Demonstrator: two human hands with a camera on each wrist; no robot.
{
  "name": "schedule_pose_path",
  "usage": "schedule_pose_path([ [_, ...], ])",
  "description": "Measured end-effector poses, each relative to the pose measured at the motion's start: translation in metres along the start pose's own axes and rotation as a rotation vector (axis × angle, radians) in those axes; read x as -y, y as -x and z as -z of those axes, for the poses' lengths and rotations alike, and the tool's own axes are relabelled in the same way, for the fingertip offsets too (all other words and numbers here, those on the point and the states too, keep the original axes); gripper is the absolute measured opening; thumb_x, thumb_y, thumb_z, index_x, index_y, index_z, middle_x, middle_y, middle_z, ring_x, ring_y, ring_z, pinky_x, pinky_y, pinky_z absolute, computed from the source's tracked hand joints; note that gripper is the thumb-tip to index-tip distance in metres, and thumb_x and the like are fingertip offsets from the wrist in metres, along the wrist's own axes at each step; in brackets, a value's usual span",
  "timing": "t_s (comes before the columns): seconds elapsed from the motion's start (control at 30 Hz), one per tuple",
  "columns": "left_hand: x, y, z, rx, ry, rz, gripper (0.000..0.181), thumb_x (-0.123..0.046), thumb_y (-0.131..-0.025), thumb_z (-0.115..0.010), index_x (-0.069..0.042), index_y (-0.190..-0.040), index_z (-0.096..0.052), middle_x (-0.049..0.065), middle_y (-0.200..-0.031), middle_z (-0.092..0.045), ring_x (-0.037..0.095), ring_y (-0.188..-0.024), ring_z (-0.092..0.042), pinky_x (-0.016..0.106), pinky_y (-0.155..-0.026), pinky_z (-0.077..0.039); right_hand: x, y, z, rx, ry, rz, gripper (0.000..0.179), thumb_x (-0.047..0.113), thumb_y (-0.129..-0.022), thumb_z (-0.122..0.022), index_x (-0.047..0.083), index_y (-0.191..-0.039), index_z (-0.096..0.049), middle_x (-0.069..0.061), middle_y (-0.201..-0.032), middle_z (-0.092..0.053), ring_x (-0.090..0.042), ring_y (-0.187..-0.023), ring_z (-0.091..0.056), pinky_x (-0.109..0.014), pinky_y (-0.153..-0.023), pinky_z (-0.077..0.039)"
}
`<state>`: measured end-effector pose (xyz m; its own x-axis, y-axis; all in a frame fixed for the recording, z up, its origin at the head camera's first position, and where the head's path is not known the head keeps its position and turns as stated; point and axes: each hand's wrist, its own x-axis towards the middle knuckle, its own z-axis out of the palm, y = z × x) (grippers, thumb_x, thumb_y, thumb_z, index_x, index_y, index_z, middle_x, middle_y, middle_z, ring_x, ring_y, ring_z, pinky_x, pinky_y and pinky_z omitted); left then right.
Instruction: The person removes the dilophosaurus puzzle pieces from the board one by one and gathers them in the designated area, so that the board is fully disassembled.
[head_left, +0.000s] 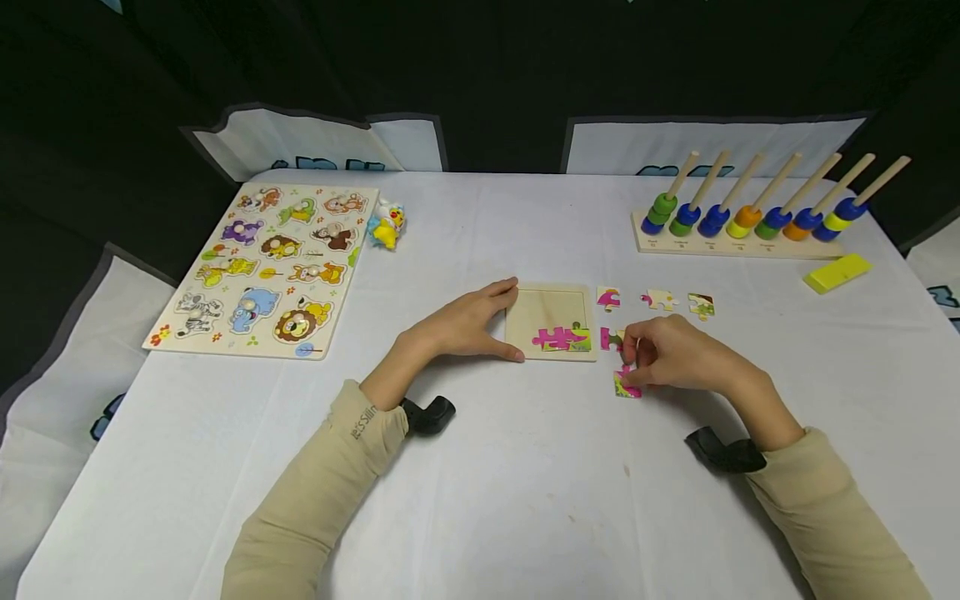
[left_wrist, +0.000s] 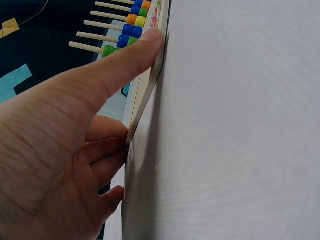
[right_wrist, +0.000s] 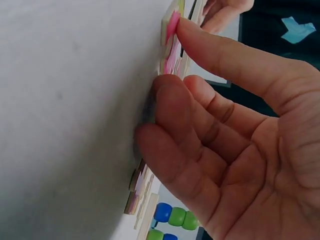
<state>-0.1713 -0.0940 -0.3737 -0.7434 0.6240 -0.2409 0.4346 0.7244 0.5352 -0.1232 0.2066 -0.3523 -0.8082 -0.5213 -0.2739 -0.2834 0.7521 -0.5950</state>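
A shallow wooden puzzle tray (head_left: 550, 300) lies mid-table, with joined pink and green puzzle pieces (head_left: 558, 338) in its lower right. My left hand (head_left: 468, 323) rests along the tray's left side, thumb at the near corner and fingers at the left edge. Right of the tray, my right hand (head_left: 678, 354) hangs over loose pieces with bent fingers. Its thumb touches a pink and green puzzle piece (right_wrist: 172, 27); the fingertips stay apart from the thumb. Another pink and green piece (head_left: 606, 338) is partly covered by the right hand.
Loose pieces, one pink (head_left: 608, 297), one pale (head_left: 662, 300) and one brown-green (head_left: 702, 305), lie beyond the right hand. Further back are a bead-peg counting board (head_left: 720, 242) and a yellow block (head_left: 837, 272). At left stand an animal peg puzzle (head_left: 258, 271) and a small toy (head_left: 387, 225).
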Motion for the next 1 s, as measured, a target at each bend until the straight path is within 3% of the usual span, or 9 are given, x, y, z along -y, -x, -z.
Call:
schedule_pose_path([
  [0.2, 0.0, 0.0, 0.0, 0.004, 0.001, -0.003, 0.101, -0.05, -0.079, -0.074, -0.006, -0.153, -0.021, 0.003, -0.163, -0.012, 0.02, -0.15, -0.015, 0.037, -0.121, -0.02, 0.004, 0.001, 0.003, -0.011, 0.058, 0.033, 0.016, 0.015, -0.08, -0.077, 0.011, -0.077, -0.061, 0.004, -0.06, -0.053, -0.01, -0.056, -0.046, -0.021, -0.05, -0.037],
  [0.37, 0.0, 0.002, 0.0, 0.004, 0.003, 0.005, 0.1, -0.049, -0.079, -0.074, -0.007, -0.153, -0.021, 0.003, -0.163, -0.012, 0.02, -0.15, -0.015, 0.038, -0.121, -0.02, 0.013, -0.002, 0.015, -0.065, 0.091, 0.055, 0.011, 0.014, -0.081, -0.076, 0.008, -0.084, -0.067, 0.003, -0.064, -0.057, -0.011, -0.058, -0.048, -0.022, -0.05, -0.04],
  [0.57, 0.003, 0.004, -0.002, -0.005, 0.012, 0.008, 0.1, -0.05, -0.079, -0.074, -0.006, -0.153, -0.022, 0.003, -0.163, -0.013, 0.021, -0.15, -0.016, 0.037, -0.121, -0.02, 0.024, -0.018, 0.026, -0.087, 0.071, 0.068, 0.014, 0.012, -0.082, -0.074, 0.003, -0.091, -0.068, -0.001, -0.064, -0.06, -0.012, -0.049, -0.049, -0.024, -0.045, -0.045],
  [1.0, 0.001, 0.001, -0.001, -0.003, -0.008, 0.005, 0.101, -0.052, -0.079, -0.073, -0.007, -0.153, -0.022, 0.002, -0.163, -0.012, 0.02, -0.149, -0.016, 0.037, -0.121, -0.02, 0.042, -0.057, 0.023, -0.071, 0.043, 0.127, 0.019, 0.013, -0.082, -0.074, 0.0, -0.095, -0.069, -0.004, -0.07, -0.064, -0.014, -0.059, -0.054, -0.027, -0.058, -0.049],
])
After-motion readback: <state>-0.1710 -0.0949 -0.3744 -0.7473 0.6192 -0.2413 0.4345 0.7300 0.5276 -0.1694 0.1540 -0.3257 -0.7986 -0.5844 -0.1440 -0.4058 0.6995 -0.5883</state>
